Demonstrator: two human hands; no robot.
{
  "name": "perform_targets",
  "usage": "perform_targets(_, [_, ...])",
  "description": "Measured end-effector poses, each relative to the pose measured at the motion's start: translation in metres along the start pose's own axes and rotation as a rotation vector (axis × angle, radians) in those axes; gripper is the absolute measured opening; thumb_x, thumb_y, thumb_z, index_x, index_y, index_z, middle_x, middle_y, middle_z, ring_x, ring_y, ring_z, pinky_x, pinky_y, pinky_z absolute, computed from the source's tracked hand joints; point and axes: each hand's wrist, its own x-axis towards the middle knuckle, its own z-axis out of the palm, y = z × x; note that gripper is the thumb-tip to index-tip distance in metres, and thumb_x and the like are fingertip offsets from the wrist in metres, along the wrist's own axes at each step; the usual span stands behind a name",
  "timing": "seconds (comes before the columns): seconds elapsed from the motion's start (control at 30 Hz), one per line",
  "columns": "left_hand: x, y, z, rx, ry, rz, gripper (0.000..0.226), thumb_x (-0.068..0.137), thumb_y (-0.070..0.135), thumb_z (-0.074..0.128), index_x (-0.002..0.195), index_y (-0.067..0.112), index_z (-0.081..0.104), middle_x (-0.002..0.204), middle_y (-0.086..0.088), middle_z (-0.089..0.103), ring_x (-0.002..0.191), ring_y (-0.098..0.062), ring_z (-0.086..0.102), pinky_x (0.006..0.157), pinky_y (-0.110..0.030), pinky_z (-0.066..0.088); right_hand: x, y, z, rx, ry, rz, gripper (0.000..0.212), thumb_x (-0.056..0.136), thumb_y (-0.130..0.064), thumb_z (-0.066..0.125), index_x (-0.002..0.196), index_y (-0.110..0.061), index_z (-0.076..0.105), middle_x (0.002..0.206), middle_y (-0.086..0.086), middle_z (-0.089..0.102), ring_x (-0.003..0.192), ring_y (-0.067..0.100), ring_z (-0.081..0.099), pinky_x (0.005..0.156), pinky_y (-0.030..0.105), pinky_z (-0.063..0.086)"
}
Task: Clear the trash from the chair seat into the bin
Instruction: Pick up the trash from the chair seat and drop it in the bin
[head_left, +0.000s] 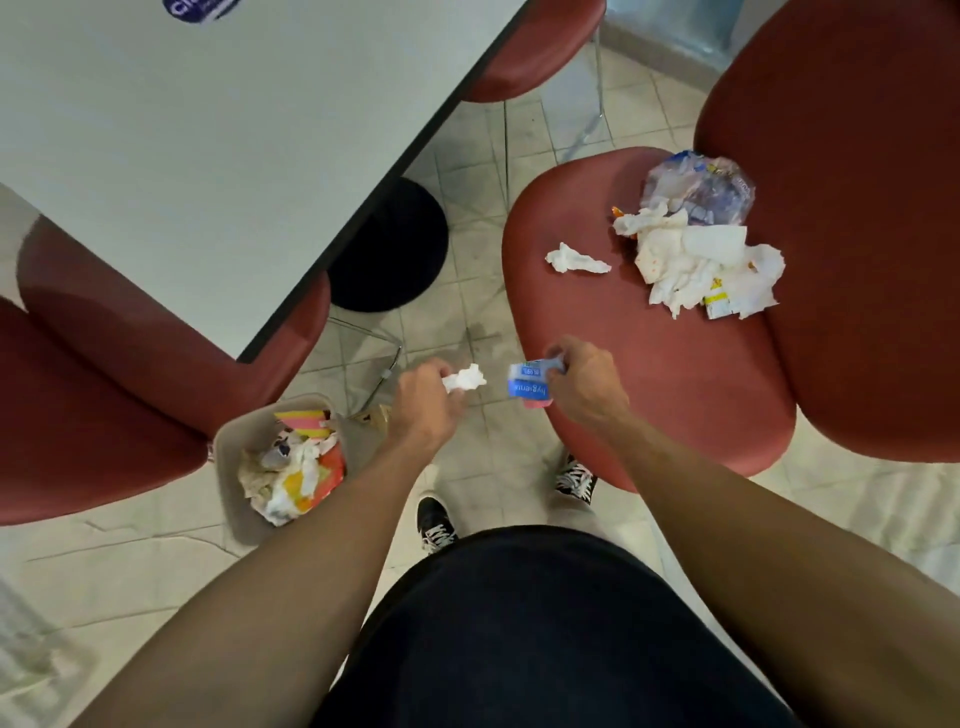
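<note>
My left hand (427, 399) is shut on a crumpled white tissue (465, 378), held above the floor just right of the beige bin (236, 441). The bin holds crumpled paper and colourful wrappers. My right hand (584, 382) grips a blue tissue packet (527, 383) at the front left edge of the red chair seat (649, 374). On the seat lie a small white tissue wad (574, 259), a pile of white napkins (701, 270) and a clear plastic bag (698, 187) near the backrest.
A white table (218, 145) on a black round base (395, 249) stands at the upper left. Red chairs sit at the left (104, 415) and top (535, 52). My feet in black shoes (436, 522) stand on the tiled floor between bin and chair.
</note>
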Motion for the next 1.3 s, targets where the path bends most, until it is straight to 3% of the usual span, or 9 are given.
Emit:
perform_targets(0.2, [-0.020, -0.057, -0.031, -0.032, 0.055, -0.038, 0.022, 0.082, 0.018, 0.069, 0.103, 0.015, 0.069, 0.102, -0.005, 0.069, 0.095, -0.025, 0.063, 0.081, -0.030, 0.047, -0.026, -0.045, 0.038, -0.055, -0.029, -0.019, 0.019, 0.090, -0.012, 0.051, 0.101, -0.018, 0.065, 0.096, 0.011, 0.067, 0.073, 0.021, 0.060, 0.042, 0.017, 0.035])
perform_targets(0.37, [-0.040, -0.118, -0.059, -0.118, 0.096, -0.128, 0.017, 0.080, 0.019, 0.067, 0.096, 0.015, 0.071, 0.093, -0.005, 0.071, 0.091, -0.026, 0.065, 0.077, -0.030, 0.048, -0.047, -0.083, 0.078, -0.087, -0.075, -0.077, 0.014, 0.087, -0.010, 0.052, 0.091, -0.016, 0.064, 0.087, 0.010, 0.066, 0.068, 0.021, 0.058, 0.043, 0.022, 0.038])
perform_targets(0.5, [-0.056, -0.165, -0.081, -0.116, 0.159, -0.205, 0.024, 0.081, 0.018, 0.066, 0.104, 0.013, 0.069, 0.101, -0.010, 0.070, 0.096, -0.029, 0.063, 0.082, -0.032, 0.047, -0.060, -0.114, 0.117, -0.122, -0.153, -0.112, 0.010, 0.090, -0.008, 0.054, 0.087, -0.015, 0.059, 0.091, 0.008, 0.063, 0.071, 0.014, 0.056, 0.043, 0.015, 0.034])
perform_targets(0.67, [-0.067, -0.212, -0.096, -0.171, 0.187, -0.300, 0.031, 0.080, 0.020, 0.068, 0.110, 0.017, 0.064, 0.105, -0.008, 0.069, 0.097, -0.029, 0.063, 0.081, -0.033, 0.051, -0.073, -0.147, 0.160, -0.184, -0.190, -0.130, 0.010, 0.089, -0.008, 0.054, 0.085, -0.016, 0.059, 0.095, 0.008, 0.065, 0.088, 0.021, 0.065, 0.060, 0.034, 0.059])
perform_targets(0.8, [-0.071, -0.239, -0.103, -0.217, 0.216, -0.318, 0.022, 0.081, 0.019, 0.069, 0.101, 0.012, 0.064, 0.096, -0.008, 0.069, 0.088, -0.026, 0.064, 0.068, -0.024, 0.042, -0.084, -0.171, 0.192, -0.234, -0.197, -0.166, 0.016, 0.088, -0.009, 0.054, 0.079, -0.022, 0.055, 0.093, 0.005, 0.066, 0.089, 0.019, 0.064, 0.063, 0.037, 0.060])
perform_targets(0.93, [-0.071, -0.250, -0.108, -0.275, 0.250, -0.323, 0.020, 0.082, 0.019, 0.069, 0.100, 0.011, 0.065, 0.096, -0.007, 0.068, 0.089, -0.025, 0.063, 0.069, -0.021, 0.038, -0.091, -0.182, 0.215, -0.219, -0.219, -0.158, 0.012, 0.091, -0.010, 0.054, 0.097, -0.018, 0.059, 0.102, 0.007, 0.064, 0.096, 0.019, 0.063, 0.062, 0.031, 0.059])
perform_targets(1.0, [-0.070, -0.257, -0.111, -0.247, 0.256, -0.303, 0.029, 0.085, 0.025, 0.067, 0.111, 0.012, 0.064, 0.104, -0.007, 0.068, 0.098, -0.027, 0.060, 0.075, -0.024, 0.039, -0.095, -0.186, 0.222, -0.261, -0.243, -0.168, 0.027, 0.090, -0.011, 0.056, 0.116, -0.015, 0.058, 0.112, 0.009, 0.061, 0.101, 0.022, 0.061, 0.071, 0.034, 0.057])
perform_targets(1.13, [-0.067, -0.265, -0.115, -0.183, 0.221, -0.294, 0.039, 0.086, 0.032, 0.065, 0.122, 0.019, 0.061, 0.115, -0.009, 0.065, 0.108, -0.029, 0.057, 0.084, -0.033, 0.046, -0.097, -0.184, 0.226, -0.366, -0.252, -0.205, 0.041, 0.083, -0.008, 0.060, 0.124, -0.015, 0.057, 0.126, 0.009, 0.057, 0.115, 0.026, 0.055, 0.091, 0.034, 0.048])
perform_targets(1.3, [-0.062, -0.249, -0.116, -0.170, 0.197, -0.208, 0.028, 0.086, 0.030, 0.060, 0.114, 0.026, 0.062, 0.112, -0.004, 0.063, 0.103, -0.029, 0.058, 0.081, -0.037, 0.047, -0.093, -0.178, 0.216, -0.381, -0.249, -0.189, 0.058, 0.083, -0.008, 0.059, 0.137, -0.021, 0.046, 0.138, 0.010, 0.047, 0.125, 0.027, 0.047, 0.100, 0.032, 0.041])
